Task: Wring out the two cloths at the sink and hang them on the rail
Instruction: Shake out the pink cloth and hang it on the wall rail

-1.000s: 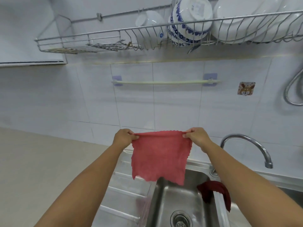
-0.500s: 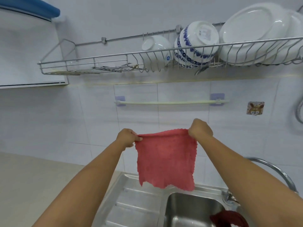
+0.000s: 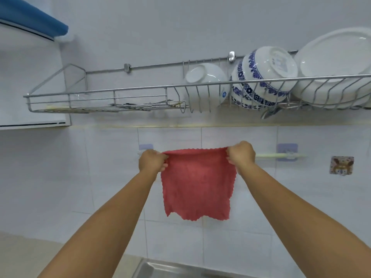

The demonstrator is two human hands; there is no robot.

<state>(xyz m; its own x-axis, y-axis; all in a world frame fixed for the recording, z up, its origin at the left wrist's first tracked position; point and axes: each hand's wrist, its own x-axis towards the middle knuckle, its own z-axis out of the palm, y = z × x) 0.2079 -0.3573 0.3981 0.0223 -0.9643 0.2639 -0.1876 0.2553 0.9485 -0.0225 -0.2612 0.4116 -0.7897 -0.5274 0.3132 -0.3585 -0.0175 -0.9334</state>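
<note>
Cloth [image 3: 197, 183] has risen with my arms: half a second ago its top hem sat well below the rail, with the sink basin showing under it, and now the hem lies level with the rail and covers most of the rail's length. The basin has nearly dropped from view; only a strip of the steel sink [image 3: 160, 268] shows beneath my forearms. I judge that wringing this pink cloth is finished and I am at the point of draping it.

My left hand [image 3: 152, 162] is closed, fingers curled and pinching the cloth's upper left corner. My right hand [image 3: 241, 154] is closed the same way on the upper right corner, held slightly higher. Between the two hands the hem is pulled nearly straight, and the cloth hangs flat and open below them, its lower edge ragged and free of the wall tiles as far as I can tell.

Just beyond my right hand, the pale rail [image 3: 279, 156] runs on to its lilac bracket [image 3: 287, 149]; the other bracket peeks out just above my left hand. Whether the hem touches the rail I cannot tell. Above both hands sits the wire dish rack [image 3: 120, 97] with bowls and plates. The second cloth is out of view.
</note>
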